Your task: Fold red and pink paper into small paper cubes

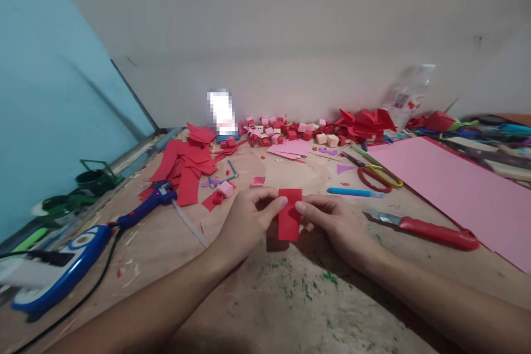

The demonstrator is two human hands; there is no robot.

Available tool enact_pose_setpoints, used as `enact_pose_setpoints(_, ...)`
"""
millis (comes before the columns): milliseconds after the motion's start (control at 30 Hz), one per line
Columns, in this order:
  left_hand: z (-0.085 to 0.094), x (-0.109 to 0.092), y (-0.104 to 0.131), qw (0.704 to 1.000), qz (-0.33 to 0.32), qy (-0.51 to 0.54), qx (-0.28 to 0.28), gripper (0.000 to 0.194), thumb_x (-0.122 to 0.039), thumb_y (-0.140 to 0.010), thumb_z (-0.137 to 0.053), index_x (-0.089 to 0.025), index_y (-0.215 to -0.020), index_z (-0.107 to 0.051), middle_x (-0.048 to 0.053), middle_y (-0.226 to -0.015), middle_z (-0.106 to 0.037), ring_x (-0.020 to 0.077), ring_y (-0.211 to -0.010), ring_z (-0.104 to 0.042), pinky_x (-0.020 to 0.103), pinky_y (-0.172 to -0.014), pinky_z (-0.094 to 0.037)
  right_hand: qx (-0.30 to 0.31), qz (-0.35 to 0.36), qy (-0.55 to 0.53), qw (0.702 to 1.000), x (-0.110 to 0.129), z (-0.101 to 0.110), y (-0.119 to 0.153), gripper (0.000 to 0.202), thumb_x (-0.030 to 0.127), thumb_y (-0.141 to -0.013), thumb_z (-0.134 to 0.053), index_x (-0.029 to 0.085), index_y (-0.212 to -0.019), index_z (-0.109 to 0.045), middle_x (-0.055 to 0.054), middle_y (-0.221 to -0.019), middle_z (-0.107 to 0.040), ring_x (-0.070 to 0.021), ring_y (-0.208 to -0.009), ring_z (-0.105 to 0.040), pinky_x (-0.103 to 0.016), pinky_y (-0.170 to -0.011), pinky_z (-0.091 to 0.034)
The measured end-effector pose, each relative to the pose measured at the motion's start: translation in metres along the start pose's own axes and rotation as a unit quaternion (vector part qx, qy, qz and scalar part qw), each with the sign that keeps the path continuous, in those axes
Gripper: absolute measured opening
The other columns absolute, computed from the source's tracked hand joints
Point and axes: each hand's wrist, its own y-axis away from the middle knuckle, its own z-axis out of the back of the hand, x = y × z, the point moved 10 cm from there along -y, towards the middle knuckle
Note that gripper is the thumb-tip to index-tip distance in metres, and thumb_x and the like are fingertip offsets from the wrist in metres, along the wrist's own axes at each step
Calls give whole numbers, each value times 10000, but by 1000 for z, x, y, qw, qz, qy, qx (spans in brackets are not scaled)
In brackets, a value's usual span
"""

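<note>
Both hands hold one small upright red paper strip just above the wooden table, near the middle of the view. My left hand pinches its left edge, thumb on the front face. On the opposite edge my right hand has its thumb pressed near the top, with fingers curled behind. A small pink folded paper piece lies just beyond my left hand. Right of my right hand lies a red-handled knife, and a blue pen rests behind it.
Red paper strips and a blue glue gun lie left, with a power strip and cord. Folded paper pieces, a lit phone and a bottle line the back. Scissors and pink sheets lie right.
</note>
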Motion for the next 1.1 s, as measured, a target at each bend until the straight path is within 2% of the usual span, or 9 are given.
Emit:
enact_pose_setpoints(267, 8, -2, 0, 999, -21, 20, -29, 220, -309, -891, -606, -172, -737, -680, 16, -749, -660, 168, -726, -569, 275, -688, -432, 0, -25, 43, 999, -3, -7, 5, 397, 587, -716, -781, 196, -643, -768, -22, -526, -570, -149, -495, -445, -280, -475, -340)
enact_pose_setpoints(533, 21, -17, 1, 996, -57, 29, -60, 238, -278, -868, -589, -184, -649, -595, -6, -663, -568, 162, -686, -514, 283, -669, -400, 41, -36, 111, 992, -6, -12, 6, 359, 589, -727, -784, 233, -682, -804, -97, -691, -722, -239, -613, -590, -338, -569, -451)
enact_pose_setpoints(667, 27, -20, 0, 995, -67, 25, -63, 277, -264, -858, -597, -190, -597, -541, -18, -615, -509, 154, -653, -480, 287, -647, -382, 59, -50, 112, 991, -10, -20, 10, 390, 611, -749, -757, 230, -682, -808, -123, -684, -716, -247, -591, -597, -348, -534, -433)
enact_pose_setpoints(767, 50, -26, -1, 987, -81, 32, -132, 292, -292, -886, -579, -192, -616, -533, -20, -620, -497, 151, -643, -472, 287, -642, -379, 68, -65, 104, 990, -15, -28, 17, 397, 598, -764, -737, 222, -642, -772, -77, -573, -635, -186, -480, -502, -313, -456, -334)
enact_pose_setpoints(833, 69, -34, -1, 980, -94, 14, -175, 286, -287, -894, -571, -189, -627, -536, -17, -632, -504, 151, -651, -484, 282, -638, -379, 46, -54, 123, 990, -12, -25, 18, 393, 572, -772, -726, 216, -605, -731, -46, -550, -595, -163, -476, -466, -296, -456, -302)
enact_pose_setpoints(900, 67, -41, -4, 988, -88, -50, -118, 312, -260, -885, -583, -184, -590, -513, -23, -603, -483, 144, -626, -482, 275, -607, -362, 13, -28, 171, 985, 0, -18, 14, 391, 562, -769, -717, 207, -606, -713, -45, -585, -609, -170, -528, -492, -290, -487, -339)
enact_pose_setpoints(1000, 39, -35, 6, 971, -56, -225, 63, 321, -255, -894, -618, -171, -590, -562, -15, -603, -530, 144, -613, -520, 271, -573, -354, -10, 18, 226, 974, 23, -12, 7, 441, 603, -758, -686, 188, -613, -713, -64, -617, -638, -180, -561, -511, -293, -525, -398)
enact_pose_setpoints(1033, 33, -31, 16, 953, -47, -283, 93, 264, -252, -903, -627, -165, -654, -621, 4, -662, -593, 159, -660, -564, 272, -595, -383, -17, 29, 232, 972, 30, -11, 5, 457, 616, -755, -678, 184, -612, -713, -67, -613, -639, -177, -552, -505, -293, -523, -404)
enact_pose_setpoints(1100, 32, -29, 41, 921, -39, -379, 84, 115, -224, -917, -633, -148, -858, -697, 64, -846, -688, 214, -814, -631, 304, -699, -465, -26, 48, 240, 969, 41, -13, 4, 470, 626, -760, -671, 182, -612, -710, -68, -600, -639, -171, -534, -498, -289, -512, -408)
